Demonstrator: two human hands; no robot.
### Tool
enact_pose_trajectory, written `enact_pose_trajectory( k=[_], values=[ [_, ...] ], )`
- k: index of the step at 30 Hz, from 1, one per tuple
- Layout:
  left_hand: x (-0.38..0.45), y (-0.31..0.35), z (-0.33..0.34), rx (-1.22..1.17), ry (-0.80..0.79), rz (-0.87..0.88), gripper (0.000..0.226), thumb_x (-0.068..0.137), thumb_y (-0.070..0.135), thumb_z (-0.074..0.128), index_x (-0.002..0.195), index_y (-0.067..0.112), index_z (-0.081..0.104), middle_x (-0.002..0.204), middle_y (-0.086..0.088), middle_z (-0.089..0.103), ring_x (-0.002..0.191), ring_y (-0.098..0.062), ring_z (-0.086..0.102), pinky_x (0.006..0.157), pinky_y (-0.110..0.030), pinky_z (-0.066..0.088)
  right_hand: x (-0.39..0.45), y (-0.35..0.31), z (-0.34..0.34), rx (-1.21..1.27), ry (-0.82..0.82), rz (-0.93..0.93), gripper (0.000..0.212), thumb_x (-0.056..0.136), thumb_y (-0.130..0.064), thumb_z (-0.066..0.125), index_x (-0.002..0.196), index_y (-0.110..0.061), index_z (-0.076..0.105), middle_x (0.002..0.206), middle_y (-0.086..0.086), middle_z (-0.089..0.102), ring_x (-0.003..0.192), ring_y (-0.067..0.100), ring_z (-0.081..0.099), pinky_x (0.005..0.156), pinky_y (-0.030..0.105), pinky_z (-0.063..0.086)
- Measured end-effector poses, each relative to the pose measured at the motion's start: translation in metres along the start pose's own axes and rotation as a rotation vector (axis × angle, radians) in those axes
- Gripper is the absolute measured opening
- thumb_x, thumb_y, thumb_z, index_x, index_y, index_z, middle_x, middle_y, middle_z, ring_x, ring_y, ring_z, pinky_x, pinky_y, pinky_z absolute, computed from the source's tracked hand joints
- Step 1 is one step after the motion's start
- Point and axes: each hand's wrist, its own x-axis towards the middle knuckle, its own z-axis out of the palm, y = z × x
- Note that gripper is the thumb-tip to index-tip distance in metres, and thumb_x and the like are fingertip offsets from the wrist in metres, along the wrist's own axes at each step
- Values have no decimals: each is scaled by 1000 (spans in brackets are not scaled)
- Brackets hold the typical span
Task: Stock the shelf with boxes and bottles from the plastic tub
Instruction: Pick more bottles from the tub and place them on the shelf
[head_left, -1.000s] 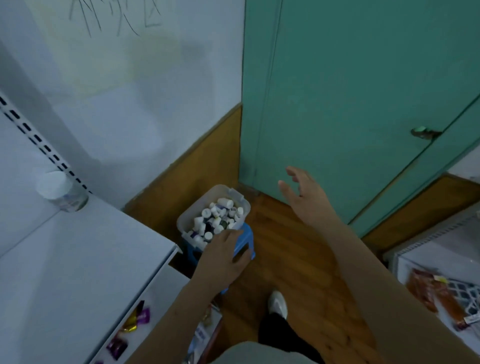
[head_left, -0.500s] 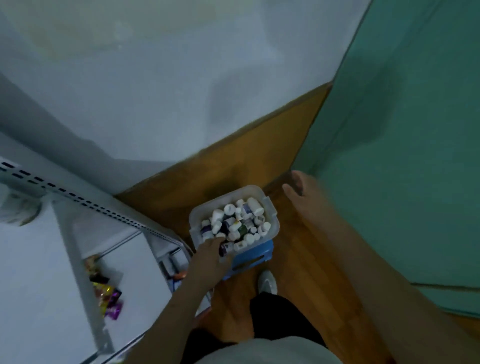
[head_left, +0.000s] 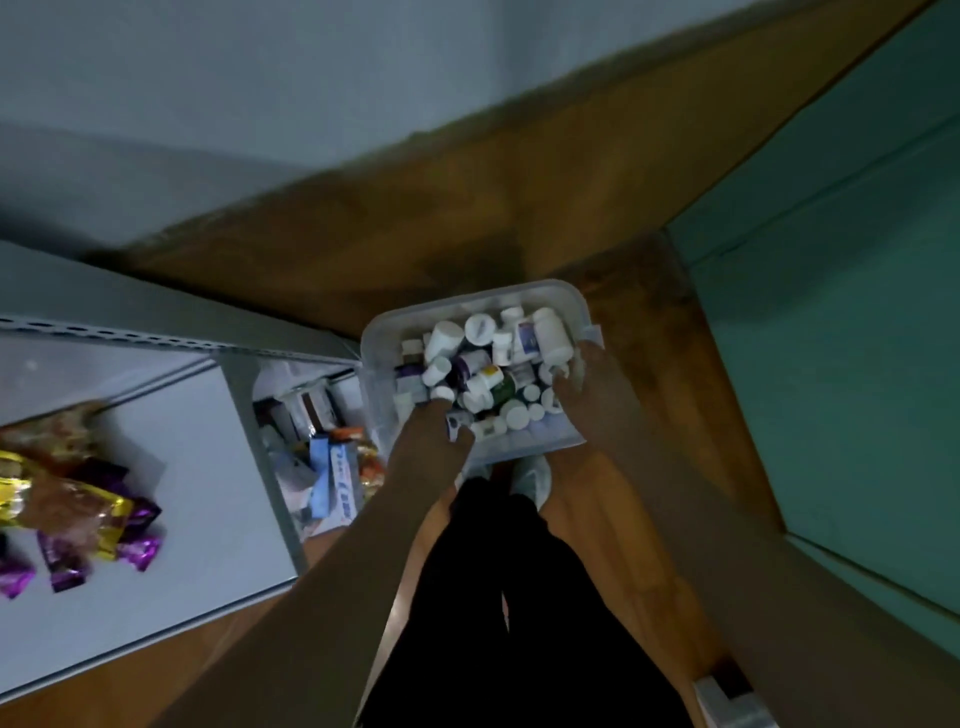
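— What's in front of you, from the left?

— A white shelf (head_left: 197, 467) holding purple and gold snack packets (head_left: 78, 519); below its right edge, a lower level crowded with boxes (head_left: 327, 467). Just beside that sits the clear plastic tub (head_left: 379, 338) on the wooden floor (head_left: 623, 493), heaped with white-capped bottles (head_left: 483, 364).

— Your hands?

— My left hand (head_left: 431, 441) is at the tub's near rim, fingers curled down into the pile; whether they clamp anything, I cannot tell. My right hand (head_left: 582, 384) reaches in from the right side, fingertips among the bottles, grip hidden.

— Room?

— Bare floor right of the tub, up to the teal door (head_left: 831, 338).
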Motion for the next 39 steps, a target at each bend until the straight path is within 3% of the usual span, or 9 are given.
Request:
enact_pose_trajectory(
  k=[2, 9, 14, 19, 21, 24, 29, 33, 39],
  values=[
    [31, 2, 8, 39, 25, 49, 39, 97, 20, 57, 130, 1, 53, 113, -18, 58, 110, -37, 56, 86, -35, 44, 19, 7, 14, -29, 26, 22, 43, 93, -21, 62, 129, -1, 50, 118, 20, 58, 105, 30, 58, 76, 18, 32],
    [127, 14, 30, 265, 64, 114, 48, 103, 26, 42, 146, 5, 38, 139, -20, 50, 127, -35, 47, 102, -42, 41, 81, 17, 74, -108, 49, 79, 71, 93, -25, 63, 149, 2, 28, 145, 19, 45, 132, 32, 47, 108, 37, 40],
    [156, 19, 47, 504, 31, -47, 39, 103, 39, 44, 124, 7, 54, 128, -16, 57, 123, -31, 44, 94, -41, 41, 108, 31, 96, 52, 20, 254, 38, 97, -27, 58, 131, -14, 47, 124, 8, 62, 116, 25, 61, 87, 29, 48],
    [172, 23, 42, 507, -114, -47, 33, 100, 34, 53, 119, 7, 56, 120, -13, 58, 121, -32, 46, 93, -38, 40, 117, 38, 97, 259, 47, 319, 41, 97, -36, 59, 131, -14, 52, 126, 9, 64, 113, 23, 62, 87, 29, 48],
    [174, 24, 34, 515, -211, -40, 39, 97, 40, 57, 119, 7, 56, 112, -11, 60, 111, -30, 54, 91, -37, 42, 120, 36, 96, 379, 28, 404, 43, 98, -37, 58, 132, -11, 53, 122, 10, 64, 97, 20, 62, 74, 25, 49],
    [167, 23, 23, 377, -321, -59, 49, 94, 42, 62, 130, 10, 52, 118, -12, 61, 94, -24, 53, 80, -33, 43, 123, 35, 94, 438, 6, 479, 44, 96, -37, 60, 130, -9, 54, 115, 11, 65, 86, 21, 62, 68, 24, 50],
    [146, 11, 7, 171, -313, -114, 64, 94, 42, 63, 142, 6, 42, 131, -19, 55, 114, -33, 55, 80, -32, 42, 112, 26, 84, 481, -33, 499, 44, 94, -34, 65, 129, -11, 53, 120, 12, 64, 107, 30, 63, 93, 45, 53],
    [111, 8, -7, 21, -297, -128, 63, 92, 39, 65, 138, 3, 43, 132, -20, 53, 115, -34, 54, 78, -32, 40, 88, 15, 70, 481, -47, 458, 42, 93, -27, 68, 128, -10, 53, 110, 8, 62, 102, 26, 62, 90, 42, 53],
    [41, 14, -23, -343, -198, -161, 17, 93, 18, 66, 97, 14, 50, 86, -12, 56, 68, -16, 53, 64, -30, 45, 42, 2, 47, 614, -56, 525, 46, 88, -30, 72, 120, 0, 59, 103, 13, 62, 96, 27, 65, 86, 42, 57]
  ],
)
